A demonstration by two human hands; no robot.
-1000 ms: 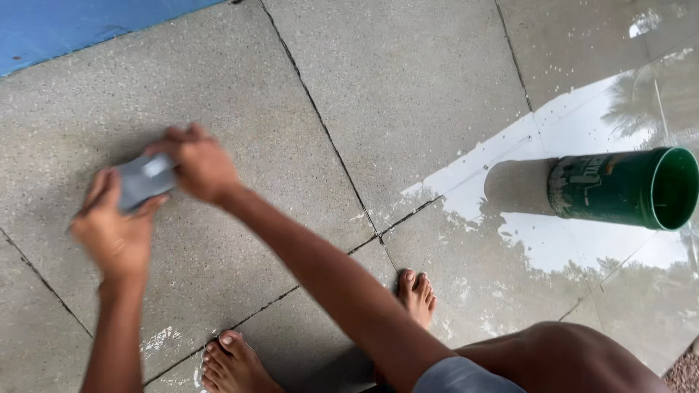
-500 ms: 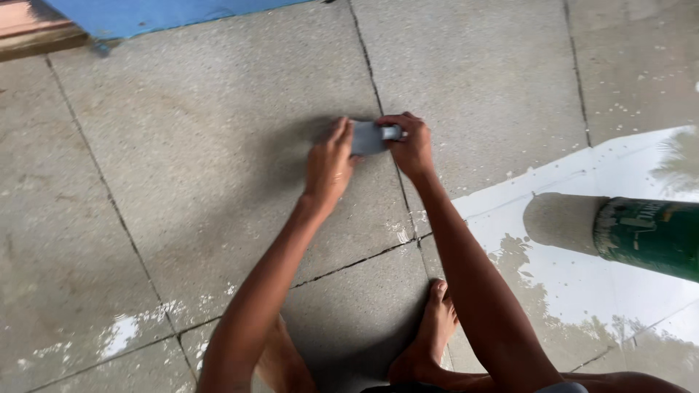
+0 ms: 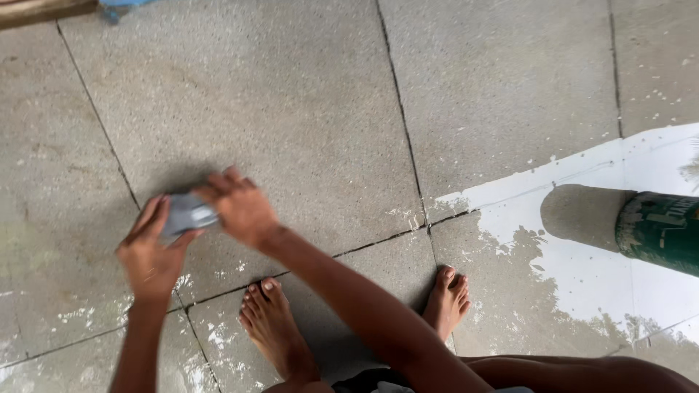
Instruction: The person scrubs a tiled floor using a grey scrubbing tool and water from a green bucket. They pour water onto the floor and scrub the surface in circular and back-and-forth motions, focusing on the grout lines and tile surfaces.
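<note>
Both my hands press a small grey block [image 3: 186, 215] against the grey stone floor tiles [image 3: 291, 109]. My left hand [image 3: 149, 255] grips its near left end. My right hand [image 3: 240, 207] covers its right end, fingers curled over the top. The block is blurred and mostly hidden by my fingers. My bare feet [image 3: 273, 327] stand just below the hands.
A green bucket [image 3: 659, 229] lies on its side at the right edge, next to a wet, shiny patch of floor [image 3: 582, 269]. Dark grout lines cross the tiles. A wooden edge [image 3: 44, 11] and a scrap of blue show at the top left.
My hands and the block have shifted left across the tile since half a second ago, after being further right then. The view has also swung, showing more of the bucket.
</note>
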